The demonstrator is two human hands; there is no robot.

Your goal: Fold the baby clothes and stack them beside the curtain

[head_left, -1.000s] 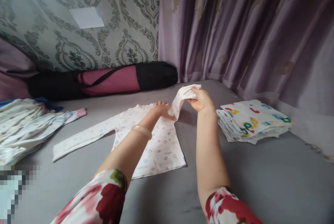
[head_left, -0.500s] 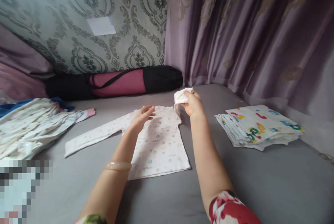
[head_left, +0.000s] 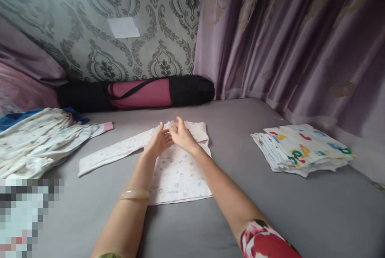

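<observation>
Left hand [head_left: 158,142] flat, fingers spread, pressing shirt [head_left: 177,170] at frame centre. Right hand [head_left: 182,134] open, holding nothing, resting on folded-in sleeve beside it. Other sleeve [head_left: 112,154] extends left on bed [head_left: 270,210]. Recommended: smooth outward from centre, keep edges aligned, avoid creasing. Folded stack [head_left: 302,150] sits at right.

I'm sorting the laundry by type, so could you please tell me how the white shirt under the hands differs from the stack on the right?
The white shirt lies single, one sleeve stretched out; the stack holds several folded pieces. The shirt's print is small and pale; the stack's shows bold coloured letters. Both rest on the grey bed.
</observation>
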